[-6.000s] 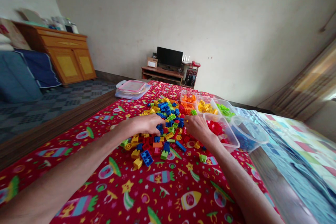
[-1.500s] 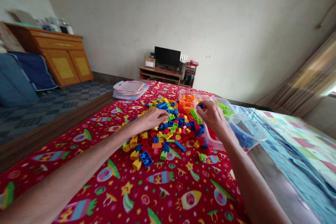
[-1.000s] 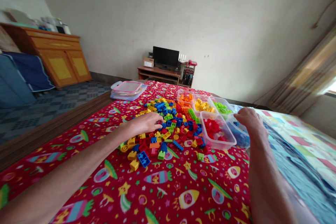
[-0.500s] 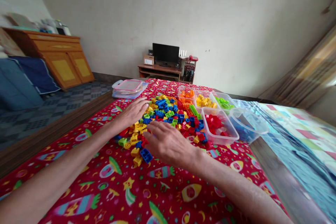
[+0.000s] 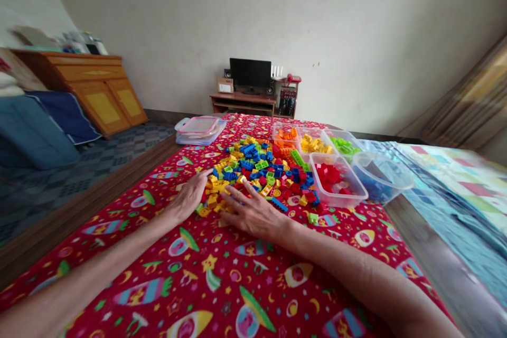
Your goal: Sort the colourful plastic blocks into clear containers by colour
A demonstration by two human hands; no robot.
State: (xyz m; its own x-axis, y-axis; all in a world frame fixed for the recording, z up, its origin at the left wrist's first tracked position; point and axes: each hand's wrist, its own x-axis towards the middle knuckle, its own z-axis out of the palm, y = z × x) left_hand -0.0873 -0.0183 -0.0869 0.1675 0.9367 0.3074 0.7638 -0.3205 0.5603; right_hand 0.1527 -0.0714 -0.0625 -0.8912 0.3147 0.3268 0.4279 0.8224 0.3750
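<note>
A heap of mixed plastic bricks (image 5: 261, 171) in blue, yellow, red and green lies on a red cloth with rocket prints (image 5: 237, 280). My left hand (image 5: 190, 198) rests flat and open against the heap's near left edge. My right hand (image 5: 251, 211) lies with its fingers spread on the cloth, its fingertips touching the near bricks. Neither hand holds a brick. Clear tubs stand to the right of the heap: red bricks (image 5: 336, 186), blue (image 5: 382, 177), orange (image 5: 285, 134), yellow (image 5: 312, 143) and green (image 5: 344, 142).
Stacked lidded containers (image 5: 200, 129) sit at the cloth's far left corner. A patterned sheet (image 5: 459, 185) lies to the right beyond a wooden strip. A desk with a monitor (image 5: 250, 71) stands at the far wall, a wooden cabinet (image 5: 99, 92) at left.
My right hand came back from the blue tub and now lies spread at the heap's near edge. My left hand slid to the heap's near left side. The bricks are bunched closer together.
</note>
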